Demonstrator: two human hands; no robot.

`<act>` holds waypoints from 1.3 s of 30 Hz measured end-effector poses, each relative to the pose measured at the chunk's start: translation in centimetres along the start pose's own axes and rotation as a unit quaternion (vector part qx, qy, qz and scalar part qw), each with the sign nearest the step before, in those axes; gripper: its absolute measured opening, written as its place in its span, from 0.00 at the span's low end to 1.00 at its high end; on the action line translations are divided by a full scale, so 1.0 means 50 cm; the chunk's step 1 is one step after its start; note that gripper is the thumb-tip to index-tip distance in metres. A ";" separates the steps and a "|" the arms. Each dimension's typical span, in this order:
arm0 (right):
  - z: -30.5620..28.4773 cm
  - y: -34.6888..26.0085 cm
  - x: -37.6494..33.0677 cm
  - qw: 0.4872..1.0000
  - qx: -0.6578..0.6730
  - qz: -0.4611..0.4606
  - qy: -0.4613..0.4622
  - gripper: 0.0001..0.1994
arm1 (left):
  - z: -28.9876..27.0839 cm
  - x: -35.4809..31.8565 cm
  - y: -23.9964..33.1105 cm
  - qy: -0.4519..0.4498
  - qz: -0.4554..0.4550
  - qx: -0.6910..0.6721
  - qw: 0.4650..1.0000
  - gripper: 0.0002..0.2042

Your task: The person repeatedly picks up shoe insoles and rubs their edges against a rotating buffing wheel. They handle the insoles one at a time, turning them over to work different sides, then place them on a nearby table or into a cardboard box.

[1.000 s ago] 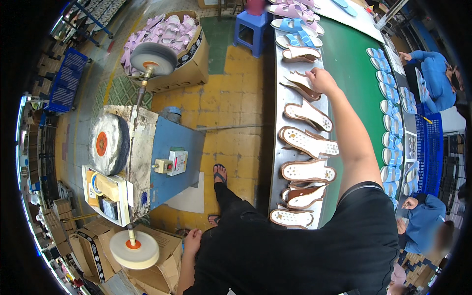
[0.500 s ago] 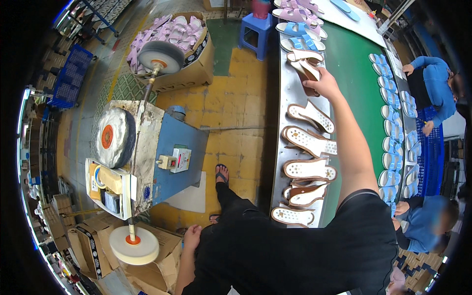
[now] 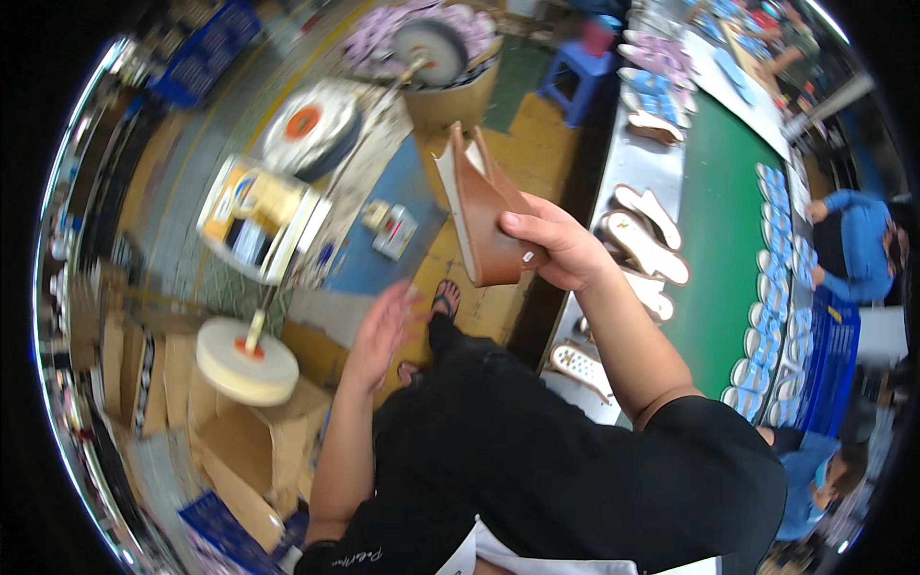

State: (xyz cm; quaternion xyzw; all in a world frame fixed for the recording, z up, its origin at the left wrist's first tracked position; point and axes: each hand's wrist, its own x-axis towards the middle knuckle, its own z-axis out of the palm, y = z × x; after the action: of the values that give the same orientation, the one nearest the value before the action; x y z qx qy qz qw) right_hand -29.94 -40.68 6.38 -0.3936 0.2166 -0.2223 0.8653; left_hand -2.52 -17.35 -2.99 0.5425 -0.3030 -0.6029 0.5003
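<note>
My right hand [image 3: 554, 247] grips a brown wedge shoe sole [image 3: 482, 209] and holds it up in the air in front of me, its pale underside turned to the left. Lower and to the left, my left hand [image 3: 383, 331] hangs open with its fingers spread, empty, below the sole. To the right runs a metal bench [image 3: 613, 182] with a row of similar soles [image 3: 642, 235] lying on it.
A blue buffing machine [image 3: 383, 206] with round white wheels [image 3: 247, 360] stands to my left. Cardboard boxes [image 3: 249, 441] sit below it, one box of pale soles [image 3: 450, 91] at the top. A green conveyor [image 3: 724, 240], blue stool [image 3: 580, 72] and other workers [image 3: 862, 244] are at the right.
My right hand took a brown sole off the bench row and swung it left toward the machine. My left hand rose from beside my leg. The view turned left and blurred.
</note>
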 end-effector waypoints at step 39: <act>0.502 0.342 -0.040 0.935 -0.202 0.187 -0.222 0.29 | 0.070 -0.514 0.035 0.263 0.209 -0.356 0.872 0.31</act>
State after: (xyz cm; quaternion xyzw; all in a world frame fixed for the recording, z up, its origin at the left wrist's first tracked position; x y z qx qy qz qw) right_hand -14.09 -14.76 8.47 -0.5521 0.1287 0.0854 0.8193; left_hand -7.68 5.46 8.41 0.3899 -0.0309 -0.3860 0.8355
